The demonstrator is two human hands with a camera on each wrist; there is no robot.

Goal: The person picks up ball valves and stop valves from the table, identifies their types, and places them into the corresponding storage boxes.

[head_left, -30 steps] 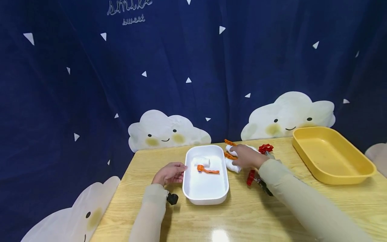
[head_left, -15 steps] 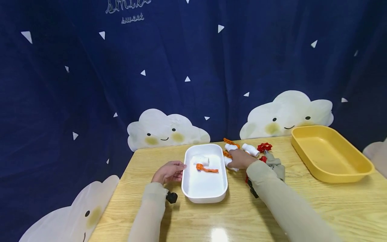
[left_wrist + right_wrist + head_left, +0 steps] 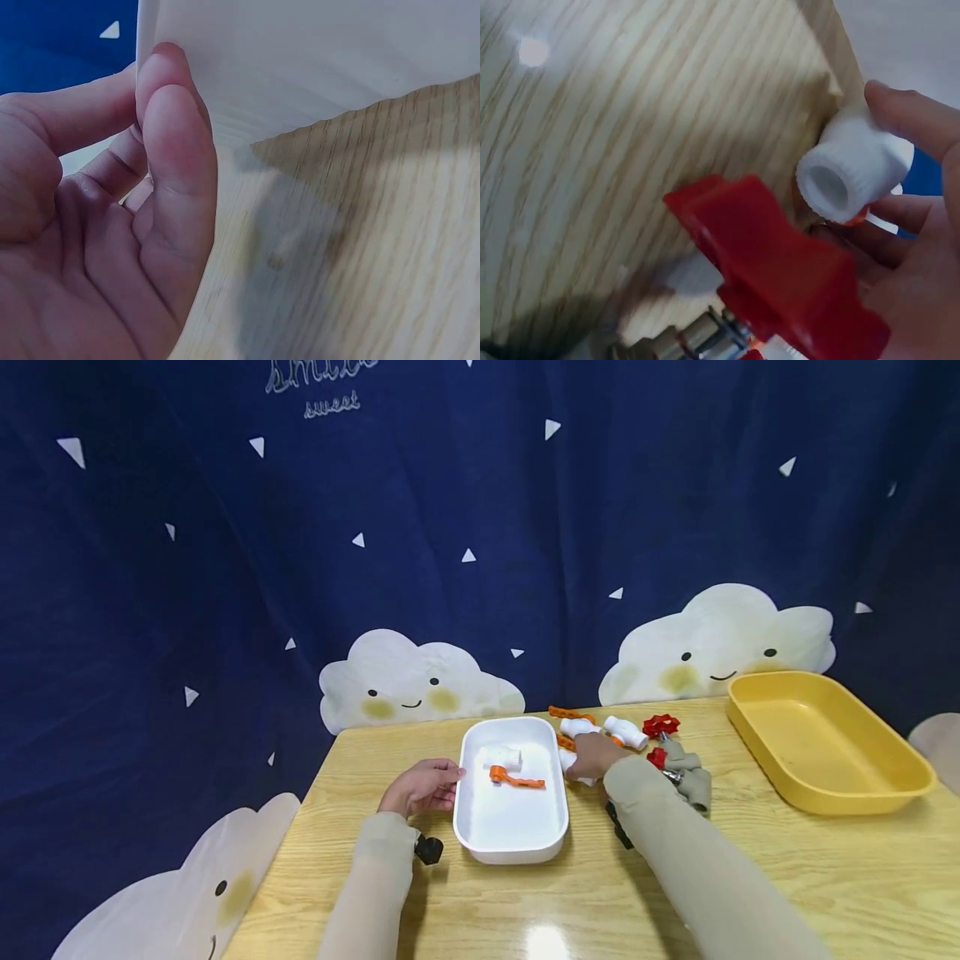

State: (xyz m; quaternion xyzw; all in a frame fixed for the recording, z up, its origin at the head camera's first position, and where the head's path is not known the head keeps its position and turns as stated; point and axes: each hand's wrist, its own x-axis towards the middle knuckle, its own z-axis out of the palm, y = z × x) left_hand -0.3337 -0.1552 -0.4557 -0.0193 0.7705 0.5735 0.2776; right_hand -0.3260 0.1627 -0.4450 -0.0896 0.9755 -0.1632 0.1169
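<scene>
A white valve (image 3: 859,161) is sitting in the right grip (image 3: 597,755), just right of the white tray (image 3: 510,827); the thumb is pressing 1 side while the fingers are curling round the other. Whether the valve is touching the bench (image 3: 570,902) is impossible to tell. The left grip (image 3: 422,787) is pinching the tray's left rim, apparently steadying it. Inside, 1 other valve (image 3: 501,759) with an orange lever (image 3: 521,782) is lying toward the far end. 2 more valves (image 3: 626,732) are lying just beyond the right grip, with red knobs (image 3: 662,725) crowding near the wrist.

Trouble could be coming 2 ways: the smooth, round body slipping if the pinch is loosening, or the wrist knocking a knob that is looming close. The right arm (image 3: 697,843) is slanting in from the lower right, knuckles facing up; the left arm (image 3: 378,868) is pointing forward. A yellow tray (image 3: 832,735) is standing well apart at right, and a blue curtain (image 3: 465,468) is hanging behind.
</scene>
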